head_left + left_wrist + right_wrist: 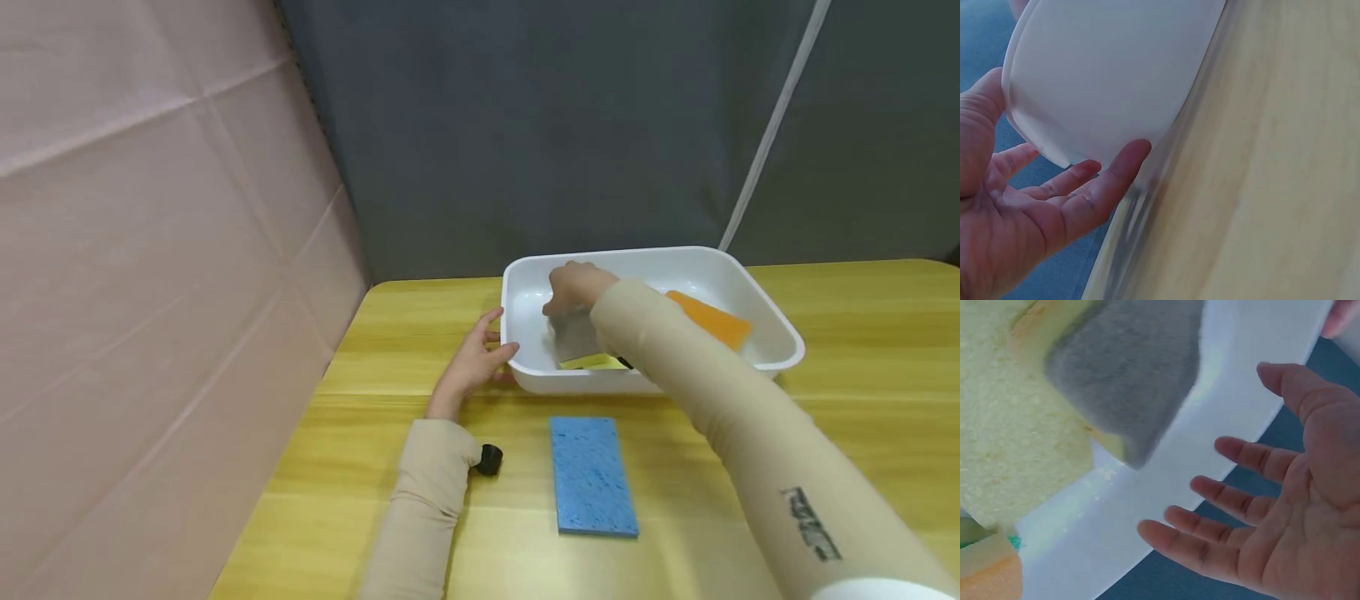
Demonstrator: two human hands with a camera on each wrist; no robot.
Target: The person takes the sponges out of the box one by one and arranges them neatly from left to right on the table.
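Head view: white tub (772, 329) on yellow table (862, 400). Right hand (573, 287) inside tub, fingers spread and empty, just beside grey-faced yellow sponge (573, 337). Left hand (472, 362), fingers relaxed, touches tub's outer corner. Blue sponge (592, 475) lies in front.

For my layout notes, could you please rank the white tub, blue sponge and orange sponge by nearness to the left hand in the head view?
1. White tub: touching the left hand.
2. Blue sponge: on the table, nearer the person.
3. Orange sponge: in the tub's far right.

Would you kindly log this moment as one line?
left hand: steadies white tub | right hand: open in tub, above grey sponge | blue sponge: on table
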